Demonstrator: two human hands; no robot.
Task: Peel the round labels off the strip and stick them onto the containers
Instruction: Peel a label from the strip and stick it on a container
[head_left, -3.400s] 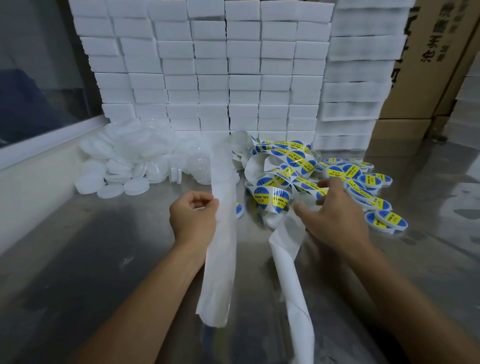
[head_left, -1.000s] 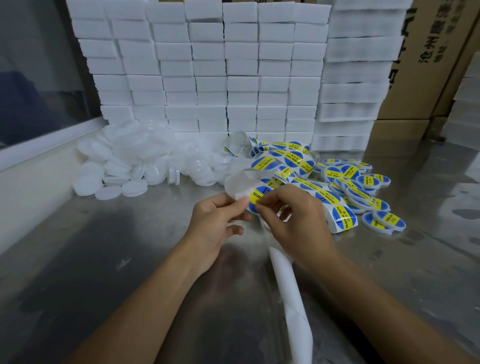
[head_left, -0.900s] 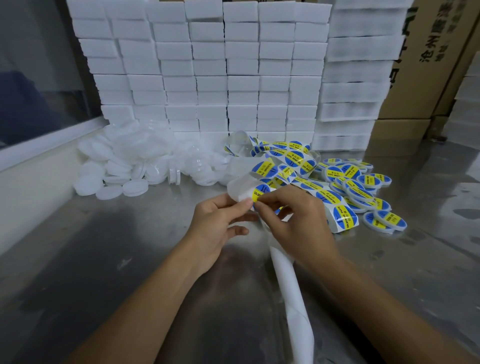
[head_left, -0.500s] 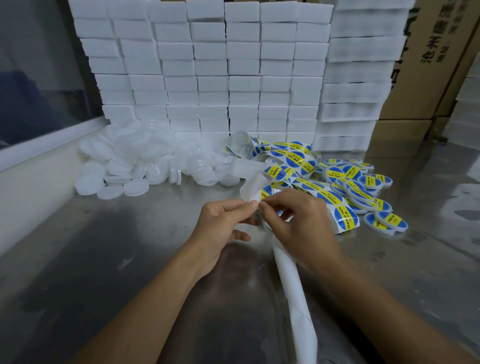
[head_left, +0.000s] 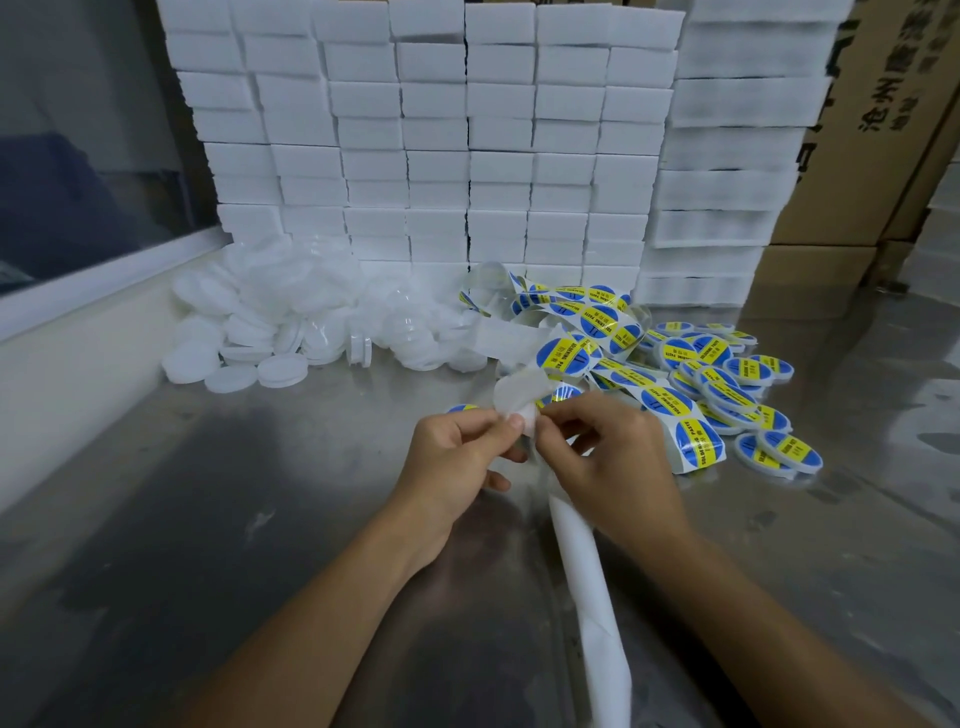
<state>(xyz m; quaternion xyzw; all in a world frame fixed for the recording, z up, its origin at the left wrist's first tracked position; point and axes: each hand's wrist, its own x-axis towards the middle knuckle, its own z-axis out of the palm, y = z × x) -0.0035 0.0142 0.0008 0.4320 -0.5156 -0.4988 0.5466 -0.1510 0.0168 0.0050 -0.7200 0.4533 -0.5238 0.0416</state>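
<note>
- Beyond our left hand (head_left: 452, 457), a heap of plain white containers (head_left: 270, 332) lies on the steel table (head_left: 208, 519) before stacked white blocks (head_left: 441, 156).
- Our left hand pinches the backing strip (head_left: 514, 397); our right hand (head_left: 602, 457), touching it fingertip to fingertip, pinches a round label (head_left: 558, 395) at the strip's fold.
- The bare strip trails toward us under our right wrist.
- Past our right hand, labelled containers (head_left: 737, 384) lie heaped.

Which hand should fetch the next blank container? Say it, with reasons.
Left. The left hand is nearer the blank containers at far left; the right hand pinches the label.
</note>
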